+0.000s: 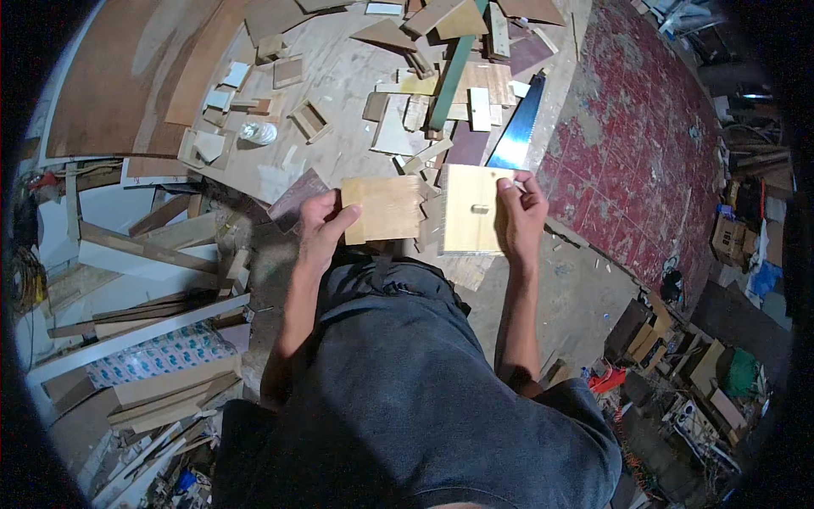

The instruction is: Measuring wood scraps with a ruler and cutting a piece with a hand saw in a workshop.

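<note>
Looking down past a dark grey shirt (398, 382), both forearms rise from the lower edge toward a littered table (339, 76). The left hand (322, 222) has its fingers closed on the left edge of a light square panel (386, 208), thumb laid across its face, the panel held flat just above the table's near edge. Just beside it, the right hand (521, 212) grips the right edge of a second, paler panel (471, 219), fingers curled over the top corner; a small slot shows near the middle of that board. The two panels lie side by side, close together, with a few offcuts showing in the gap between them.

Just beyond the right hand, a blue handsaw blade (517, 127) lies slanting on the table, its near tip next to the pale panel. A long green bar (449, 72) runs away from the panels through a heap of wood scraps (415, 93). Farther left sit a small open wooden frame (309, 120) and a crumpled clear bag (257, 132). A big brown sheet (127, 68) covers the far left corner. To the right, a red patterned floor (644, 127) stretches off, and planks (144, 254) are stacked at the left below the table.
</note>
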`<state>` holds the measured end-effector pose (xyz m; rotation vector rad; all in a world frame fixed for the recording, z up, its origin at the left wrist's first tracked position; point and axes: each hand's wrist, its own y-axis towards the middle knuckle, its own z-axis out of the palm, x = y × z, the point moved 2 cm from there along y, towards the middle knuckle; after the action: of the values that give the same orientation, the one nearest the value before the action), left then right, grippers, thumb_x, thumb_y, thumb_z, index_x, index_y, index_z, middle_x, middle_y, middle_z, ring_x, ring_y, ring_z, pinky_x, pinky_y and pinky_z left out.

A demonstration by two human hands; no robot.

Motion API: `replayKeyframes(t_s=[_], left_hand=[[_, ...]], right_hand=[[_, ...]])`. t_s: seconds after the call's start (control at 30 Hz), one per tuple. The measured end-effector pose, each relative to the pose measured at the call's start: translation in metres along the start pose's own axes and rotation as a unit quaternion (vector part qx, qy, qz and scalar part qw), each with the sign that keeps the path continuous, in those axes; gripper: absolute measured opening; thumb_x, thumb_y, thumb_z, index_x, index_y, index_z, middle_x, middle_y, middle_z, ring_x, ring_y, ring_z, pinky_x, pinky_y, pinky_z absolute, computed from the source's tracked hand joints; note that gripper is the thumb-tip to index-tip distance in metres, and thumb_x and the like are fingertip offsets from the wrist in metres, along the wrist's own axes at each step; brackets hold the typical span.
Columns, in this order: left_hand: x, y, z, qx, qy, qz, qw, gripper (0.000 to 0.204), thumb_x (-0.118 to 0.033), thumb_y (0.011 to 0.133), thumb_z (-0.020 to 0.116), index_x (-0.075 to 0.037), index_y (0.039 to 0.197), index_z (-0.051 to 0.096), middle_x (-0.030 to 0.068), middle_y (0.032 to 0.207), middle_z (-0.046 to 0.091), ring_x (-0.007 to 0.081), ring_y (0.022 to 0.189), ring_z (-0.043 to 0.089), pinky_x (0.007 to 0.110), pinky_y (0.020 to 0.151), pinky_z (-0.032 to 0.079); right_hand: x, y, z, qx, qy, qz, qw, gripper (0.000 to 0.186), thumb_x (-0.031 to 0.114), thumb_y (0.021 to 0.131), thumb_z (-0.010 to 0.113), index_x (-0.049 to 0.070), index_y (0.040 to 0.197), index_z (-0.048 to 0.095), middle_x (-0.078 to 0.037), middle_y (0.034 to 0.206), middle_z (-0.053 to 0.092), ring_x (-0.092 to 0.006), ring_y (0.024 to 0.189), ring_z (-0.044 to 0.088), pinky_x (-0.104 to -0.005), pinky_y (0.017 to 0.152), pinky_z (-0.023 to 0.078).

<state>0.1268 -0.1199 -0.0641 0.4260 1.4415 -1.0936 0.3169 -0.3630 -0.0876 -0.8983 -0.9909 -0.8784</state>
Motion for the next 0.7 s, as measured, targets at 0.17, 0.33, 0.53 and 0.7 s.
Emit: replayKeyframes(t_s=[0.17,0.33,0.53,0.7], left_hand=[[-0.024,-0.008,0.006,0.003,-0.006,0.041,0.999,0.022,-0.008,0.087,0.068,0.008,0.102,0.069,0.0074,0.090,0.071,0.0092,0.076,0.065,0.025,0.069,0.051],[-0.028,-0.014,0.000,-0.003,0.013,0.057,0.998,0.018,-0.006,0.087,0.068,0.008,0.098,0.069,0.0071,0.088,0.071,0.0088,0.074,0.064,0.024,0.066,0.051],[-0.033,-0.017,-0.001,0.004,0.014,0.051,0.999,0.021,-0.007,0.088,0.069,0.008,0.101,0.069,0.0071,0.089,0.072,0.0093,0.077,0.065,0.024,0.070,0.052],[-0.039,-0.019,0.003,0.018,-0.007,0.049,0.999,0.021,-0.008,0.088,0.069,0.008,0.102,0.070,0.0078,0.090,0.072,0.0095,0.078,0.065,0.025,0.071,0.052]], right_hand=[[-0.002,-0.014,0.031,0.018,0.029,-0.006,0.999,0.011,0.012,0.097,0.064,0.002,0.101,0.058,-0.001,0.085,0.065,-0.0043,0.072,0.055,-0.0221,0.062,0.044],[0.008,-0.014,0.037,0.033,0.032,-0.009,0.999,0.012,0.011,0.098,0.063,0.003,0.101,0.056,-0.002,0.085,0.066,-0.0039,0.071,0.055,-0.0215,0.061,0.043],[0.018,-0.014,0.045,0.041,-0.001,-0.029,0.999,0.011,0.011,0.097,0.063,0.004,0.101,0.056,-0.001,0.082,0.066,-0.0032,0.068,0.053,-0.0211,0.059,0.041],[0.022,-0.018,0.051,0.044,-0.025,-0.045,0.998,0.012,0.010,0.097,0.064,0.003,0.100,0.055,-0.001,0.082,0.066,-0.0032,0.070,0.055,-0.0214,0.059,0.043]])
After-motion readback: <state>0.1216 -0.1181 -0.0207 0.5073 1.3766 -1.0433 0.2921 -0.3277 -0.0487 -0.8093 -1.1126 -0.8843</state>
